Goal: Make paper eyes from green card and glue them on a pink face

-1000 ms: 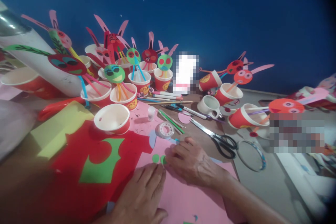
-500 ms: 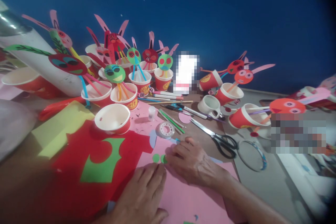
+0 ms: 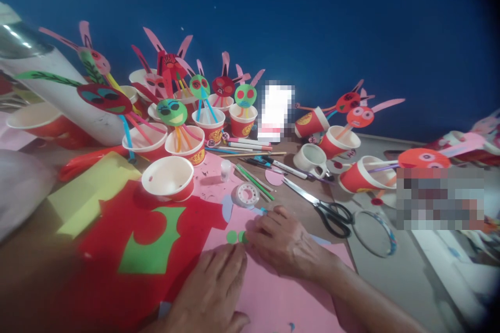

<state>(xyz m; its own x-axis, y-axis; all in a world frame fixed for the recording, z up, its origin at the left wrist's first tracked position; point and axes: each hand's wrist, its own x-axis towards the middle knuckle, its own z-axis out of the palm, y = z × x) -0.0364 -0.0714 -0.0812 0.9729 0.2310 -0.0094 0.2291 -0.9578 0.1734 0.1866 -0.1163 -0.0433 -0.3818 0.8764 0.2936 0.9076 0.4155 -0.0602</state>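
My left hand [image 3: 213, 291] lies flat, fingers stretched out, on a pink paper sheet [image 3: 273, 296] at the table's near edge. My right hand [image 3: 283, 242] rests just beyond it with its fingers curled down, fingertips pressing on a small green paper circle [image 3: 242, 237]. A second green circle [image 3: 232, 237] lies right beside it on the pink sheet. Whether the right fingers pinch anything is hidden.
A red sheet with cut-outs [image 3: 128, 250] over green and yellow paper lies left. An empty red paper cup [image 3: 167, 179], a tape roll [image 3: 246, 195], scissors [image 3: 320, 205], pens and several cup-and-straw rabbit figures [image 3: 219, 104] crowd the table before a blue wall.
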